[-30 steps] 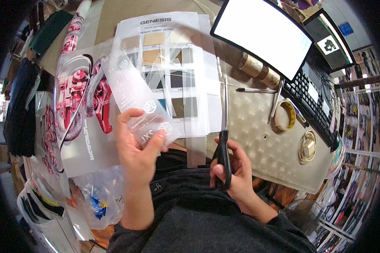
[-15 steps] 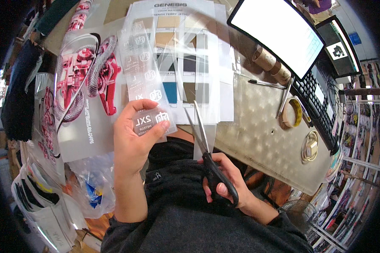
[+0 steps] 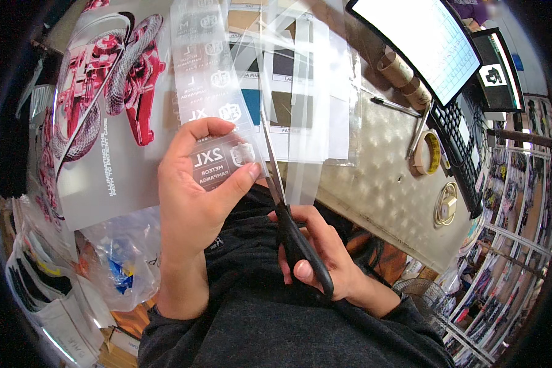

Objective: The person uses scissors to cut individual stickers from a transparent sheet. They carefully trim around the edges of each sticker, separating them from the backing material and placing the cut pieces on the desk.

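Observation:
A clear film strip [image 3: 197,92] with a column of white printed labels is pinched between the thumb and fingers of my left hand [image 3: 193,205], near its lower end. My right hand [image 3: 337,254] grips black-handled scissors [image 3: 300,248] through the handles. Their blades point up and lie almost together, right at the strip's right edge beside my left thumb. I cannot tell whether the blades are cutting into the film. Beyond the blades, narrow clear offcuts [image 3: 300,141] lie over a sheet of colour swatches [image 3: 282,109].
A large clear sheet with a red and grey print [image 3: 138,178] hangs at the left, above a plastic bag [image 3: 141,264]. On the table [image 3: 380,184] at right are a tape roll [image 3: 432,153], pens, cardboard tubes [image 3: 405,80], a coiled cable [image 3: 446,205], a keyboard [image 3: 463,144] and a monitor [image 3: 423,43].
The scissors have moved left and up to the strip's edge, and their blades have closed from a narrow gap. My left hand has risen slightly with the strip. The whole view has shifted a little.

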Action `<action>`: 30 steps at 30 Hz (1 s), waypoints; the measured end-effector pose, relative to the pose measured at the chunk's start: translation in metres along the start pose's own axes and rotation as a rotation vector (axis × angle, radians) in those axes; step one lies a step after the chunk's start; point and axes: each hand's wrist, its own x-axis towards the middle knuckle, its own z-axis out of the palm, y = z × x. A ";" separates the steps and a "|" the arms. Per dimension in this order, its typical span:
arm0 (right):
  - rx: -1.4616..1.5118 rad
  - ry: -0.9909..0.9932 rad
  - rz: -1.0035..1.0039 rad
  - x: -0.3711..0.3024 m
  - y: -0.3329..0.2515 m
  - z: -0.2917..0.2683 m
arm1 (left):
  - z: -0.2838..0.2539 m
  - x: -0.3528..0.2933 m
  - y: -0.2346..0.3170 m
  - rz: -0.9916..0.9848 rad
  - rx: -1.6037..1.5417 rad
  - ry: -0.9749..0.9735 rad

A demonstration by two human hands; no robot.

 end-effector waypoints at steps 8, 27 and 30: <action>-0.012 0.020 -0.008 0.003 -0.001 0.003 | -0.001 0.000 -0.004 0.004 -0.066 -0.007; 0.006 0.037 -0.032 0.006 -0.001 0.005 | -0.002 -0.001 -0.002 0.014 0.043 0.009; 0.003 0.030 -0.026 0.004 -0.001 0.004 | -0.003 -0.001 -0.002 0.012 0.042 0.001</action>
